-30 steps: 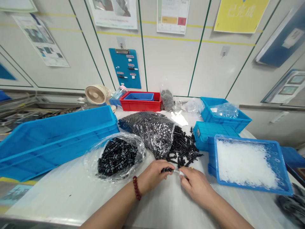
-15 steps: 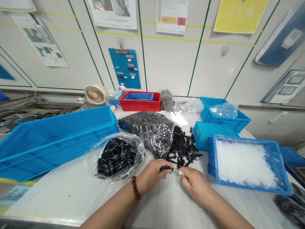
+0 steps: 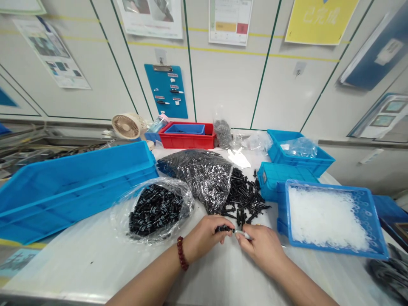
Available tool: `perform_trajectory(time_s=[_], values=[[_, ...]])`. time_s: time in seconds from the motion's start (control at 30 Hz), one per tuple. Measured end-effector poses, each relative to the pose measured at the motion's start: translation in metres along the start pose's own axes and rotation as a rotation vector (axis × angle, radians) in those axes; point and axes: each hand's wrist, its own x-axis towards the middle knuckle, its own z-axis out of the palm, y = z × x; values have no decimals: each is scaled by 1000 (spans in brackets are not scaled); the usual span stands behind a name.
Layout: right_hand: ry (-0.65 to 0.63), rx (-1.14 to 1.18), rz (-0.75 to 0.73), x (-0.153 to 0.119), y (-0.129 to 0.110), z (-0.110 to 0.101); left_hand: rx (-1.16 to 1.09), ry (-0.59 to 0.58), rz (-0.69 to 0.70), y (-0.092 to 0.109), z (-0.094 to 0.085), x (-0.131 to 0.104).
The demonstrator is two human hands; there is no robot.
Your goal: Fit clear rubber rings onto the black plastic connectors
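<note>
My left hand [image 3: 208, 231] is closed around a slim black ribbed plastic part [image 3: 222, 228], which points right. My right hand [image 3: 263, 244] grips a pen-like white tool [image 3: 244, 234] whose tip meets the right end of the black part. Exactly how the two fit together is too small to make out. Just beyond my hands lies a loose pile of similar black parts [image 3: 244, 193], spilling from a large clear bag [image 3: 204, 178]. Left of my left hand, an open clear bag [image 3: 188, 199] holds black parts with pale rings.
On the right, a blue tray [image 3: 338, 254] holds many small translucent white rings [image 3: 325, 216]. Behind it are a lidded blue box [image 3: 287, 174] and a blue bin [image 3: 325, 160]. A long blue bin [image 3: 76, 191] stands left. At the back are a red bin [image 3: 188, 141] and a fan [image 3: 126, 126].
The white tool has come closer to the black part, and the bare metal length between them no longer shows. My right hand has shifted slightly; my left hand stays nearly in place.
</note>
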Motion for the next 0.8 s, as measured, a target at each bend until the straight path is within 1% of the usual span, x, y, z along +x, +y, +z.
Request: perform_trajectory(time_s=[0.13,0.27,0.4,0.47,0.53,0.6,0.67,0.7,0.73,0.8], values=[[14,-20,25,0,0,1,12,2,2,-1,0,0],[10,-27,69,1,-2,0,48,3,42,-5,1,-1],[2,-31,93,1,-3,-3,6,4,29,-9,4,-1],[3,-21,103,2,-2,-4,-67,13,-32,-10,3,1],[18,9,116,2,1,-5,-192,35,-154,-11,0,3],[45,49,121,3,5,-5,-358,93,-282,-11,-5,5],[78,80,100,4,8,-4,-487,160,-357,-11,-8,7],[94,91,83,5,9,-3,-499,189,-366,-11,-9,7],[106,101,64,5,10,-2,-460,213,-360,-11,-9,8],[118,123,36,5,11,-1,-256,234,-319,-12,-6,9]])
